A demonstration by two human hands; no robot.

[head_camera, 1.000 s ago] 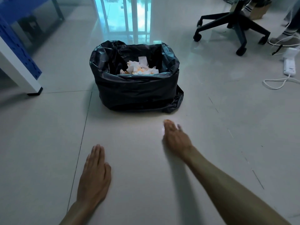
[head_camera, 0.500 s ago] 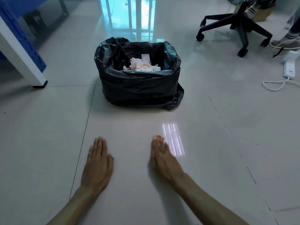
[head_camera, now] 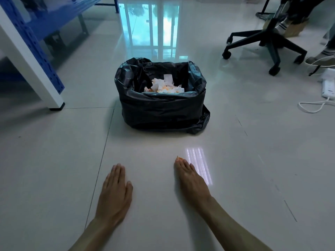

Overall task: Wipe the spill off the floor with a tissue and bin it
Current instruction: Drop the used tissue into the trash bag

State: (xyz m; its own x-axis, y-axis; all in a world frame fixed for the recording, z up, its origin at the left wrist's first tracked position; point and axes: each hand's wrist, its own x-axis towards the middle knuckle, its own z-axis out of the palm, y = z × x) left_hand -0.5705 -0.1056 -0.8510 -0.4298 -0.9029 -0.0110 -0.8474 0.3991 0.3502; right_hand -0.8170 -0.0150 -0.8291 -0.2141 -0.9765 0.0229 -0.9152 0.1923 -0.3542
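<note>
A bin lined with a black bag (head_camera: 163, 109) stands on the pale tiled floor ahead of me, with crumpled white and orange-stained tissues (head_camera: 164, 86) inside. My left hand (head_camera: 115, 192) lies flat on the floor, palm down, holding nothing. My right hand (head_camera: 192, 182) presses down on the floor to its right, fingers together and pointing at the bin. A small orange-stained scrap of tissue (head_camera: 177, 157) peeks out past its fingertips; the rest is hidden under the hand. No spill shows on the floor around the hands.
A blue and white shelf leg (head_camera: 36, 69) stands at the left. At the back right are an office chair base (head_camera: 268, 44) and a person's socked feet (head_camera: 282, 26). A white power strip (head_camera: 328, 87) with its cable lies at the right edge.
My right hand has slid back along the floor from near the bin toward me, with the orange scrap at its fingertips. The left hand stays flat in place.
</note>
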